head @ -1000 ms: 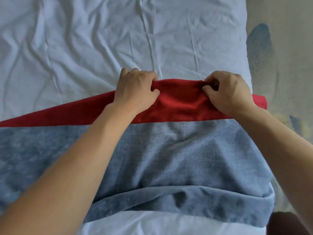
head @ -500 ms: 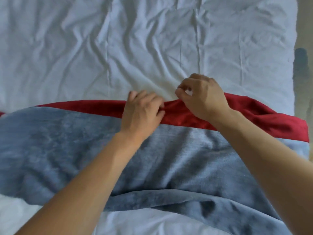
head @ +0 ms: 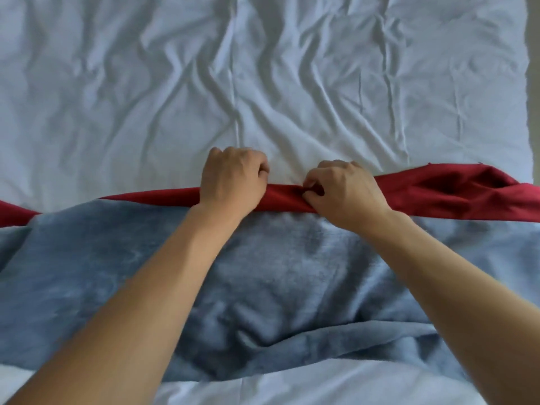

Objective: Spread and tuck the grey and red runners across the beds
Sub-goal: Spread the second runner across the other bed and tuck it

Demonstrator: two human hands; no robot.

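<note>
White, heavily creased bedsheet (head: 263,83) fills most of what I see from the head camera, with a thin strip of beige floor (head: 534,83) past its right edge. Across the sheet lies the grey runner (head: 292,273), a wide fuzzy band reaching from side to side and rumpled along its near edge, where more sheet shows below it. On the far side of the grey runner sits the red runner (head: 438,197), a narrow strip bordering it: thin to the left, bunched and folded to the right near the edge of the bed. My left hand (head: 232,179) is curled over the red runner's far edge, knuckles up, fingers folded down on the cloth where it meets the sheet; I cannot tell how much cloth it actually holds. My right hand (head: 347,191) is just beside it, apart from it by a short stretch of red cloth, thumb and fingers pinching a fold of the red runner. Both forearms reach over the grey runner.
</note>
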